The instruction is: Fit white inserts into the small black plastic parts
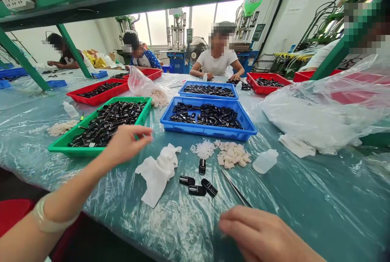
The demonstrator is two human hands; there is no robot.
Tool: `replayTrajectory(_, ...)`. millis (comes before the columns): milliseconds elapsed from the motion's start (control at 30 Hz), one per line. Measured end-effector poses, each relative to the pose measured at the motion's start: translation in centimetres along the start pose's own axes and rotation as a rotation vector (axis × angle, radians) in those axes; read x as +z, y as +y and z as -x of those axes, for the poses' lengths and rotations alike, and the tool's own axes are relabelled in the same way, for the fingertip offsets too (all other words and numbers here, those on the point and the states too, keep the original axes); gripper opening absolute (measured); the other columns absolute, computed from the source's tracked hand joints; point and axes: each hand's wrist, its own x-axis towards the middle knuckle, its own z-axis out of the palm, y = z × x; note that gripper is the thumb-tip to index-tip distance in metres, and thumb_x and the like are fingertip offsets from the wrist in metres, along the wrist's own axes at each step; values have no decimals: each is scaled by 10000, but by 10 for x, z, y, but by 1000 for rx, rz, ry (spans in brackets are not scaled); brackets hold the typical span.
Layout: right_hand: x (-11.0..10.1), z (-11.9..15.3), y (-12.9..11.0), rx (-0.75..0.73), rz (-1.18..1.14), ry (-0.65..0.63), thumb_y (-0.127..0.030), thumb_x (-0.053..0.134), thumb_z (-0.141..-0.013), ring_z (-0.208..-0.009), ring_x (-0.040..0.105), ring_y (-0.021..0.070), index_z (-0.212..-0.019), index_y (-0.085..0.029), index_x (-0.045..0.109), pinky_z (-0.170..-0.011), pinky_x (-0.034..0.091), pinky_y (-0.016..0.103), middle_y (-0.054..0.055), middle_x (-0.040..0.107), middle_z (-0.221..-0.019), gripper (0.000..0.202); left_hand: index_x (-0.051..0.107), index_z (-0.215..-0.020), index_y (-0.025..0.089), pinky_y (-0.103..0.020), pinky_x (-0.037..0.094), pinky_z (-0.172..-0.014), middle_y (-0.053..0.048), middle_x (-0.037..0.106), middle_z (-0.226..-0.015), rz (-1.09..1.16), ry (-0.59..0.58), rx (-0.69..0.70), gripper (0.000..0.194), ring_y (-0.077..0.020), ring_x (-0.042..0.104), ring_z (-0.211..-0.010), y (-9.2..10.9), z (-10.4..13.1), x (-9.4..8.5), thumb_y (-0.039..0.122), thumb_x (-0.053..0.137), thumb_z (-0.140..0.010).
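While the left hand [126, 144] hangs left of centre with thumb and index slightly parted and nothing visible between them, the right hand [262, 233] sits at bottom right, fingers kinda curled, and honestly I can't tell if they're pinching anything. Just above those right knuckles are the metal tweezers [233, 185], long axis running from upper left down to lower right, so the far end points up toward the middle and the near end meets the hand's outline (touching or not, no idea). Right hand's way nearer to them than the left. Left of the tweezers, lower centre, lie four loose black pieces [197, 190], up and left from the right fingers. A crumpled white cloth [158, 172] is between them and the left hand, which overlaps the green tray [76, 151]. Further up: a beige pile [233, 154], a bottle [264, 161] to its right, and a blue tray [210, 132] full of black parts.
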Motion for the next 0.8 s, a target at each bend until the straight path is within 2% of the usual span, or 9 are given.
replayTrajectory(67, -3, 2, 12, 109, -96, 46, -198, 375, -889, -689, 619, 177, -915, -236, 625, -571, 449, 267, 73, 661, -831, 254, 685, -914, 201, -234, 440, -609, -28, 680, -828, 34, -352, 300, 233, -163, 595, -687, 18, 20, 23, 281, 549, -743)
replayTrajectory(100, -3, 3, 18, 149, -142, 51, -187, 368, -888, -670, 610, 172, -905, -240, 620, -563, 442, 267, 64, 651, -815, 258, 667, -951, 206, -233, 440, -618, -33, 668, -872, 23, -480, 388, 244, -160, 595, -709, 25, 29, 33, 248, 522, -759)
replayTrajectory(133, -2, 4, 23, 177, -180, 52, -182, 366, -887, -653, 599, 168, -899, -240, 614, -554, 434, 268, 57, 640, -799, 255, 644, -992, 210, -242, 439, -642, -42, 652, -919, -22, -542, 449, 267, -171, 596, -757, 30, 36, 43, 224, 523, -755)
replayTrajectory(200, 0, 5, 31, 208, -216, 51, -184, 369, -885, -640, 582, 168, -893, -230, 605, -549, 419, 275, 53, 624, -779, 240, 630, -949, 198, -268, 430, -688, -65, 619, -945, -188, -609, 499, 231, -199, 583, -832, 36, 45, 57, 180, 513, -751)
replayTrajectory(267, 2, 4, 37, 221, -218, 59, -192, 374, -885, -647, 572, 171, -885, -222, 599, -559, 410, 283, 53, 615, -770, 227, 607, -884, 187, -274, 420, -688, -63, 601, -914, -274, -636, 492, 177, -199, 574, -829, 38, 46, 65, 158, 471, -776)
replayTrajectory(400, 1, 0, 39, 238, -192, 89, -199, 365, -888, -652, 557, 171, -866, -213, 585, -564, 402, 284, 50, 603, -747, 222, 550, -849, 187, -277, 409, -678, -41, 586, -864, -297, -643, 476, 118, -193, 557, -801, 39, 40, 69, 162, 450, -793)
replayTrajectory(600, 3, -6, 39, 291, -198, 126, -208, 352, -894, -617, 528, 155, -787, -187, 583, -533, 388, 263, 38, 583, -682, 255, 542, -880, 181, -284, 406, -700, -71, 571, -914, -295, -652, 490, 190, -197, 555, -835, 42, 38, 73, 139, 361, -836)
replayTrajectory(733, 8, -6, 40, 373, -319, 208, -219, 430, -865, -634, 557, 134, -953, -181, 593, -569, 422, 252, 33, 624, -785, 189, 559, -901, 181, -269, 394, -681, -53, 606, -856, -249, -650, 505, 195, -189, 557, -806, 51, 35, 70, 190, 371, -849)
replayTrajectory(800, 9, -6, 41, 366, -375, 255, -231, 467, -851, -644, 560, 124, -1059, -186, 579, -578, 432, 246, 36, 622, -845, 240, 586, -892, 186, -246, 384, -652, -29, 625, -800, -170, -678, 526, 196, -167, 558, -754, 61, 33, 67, 209, 397, -842)
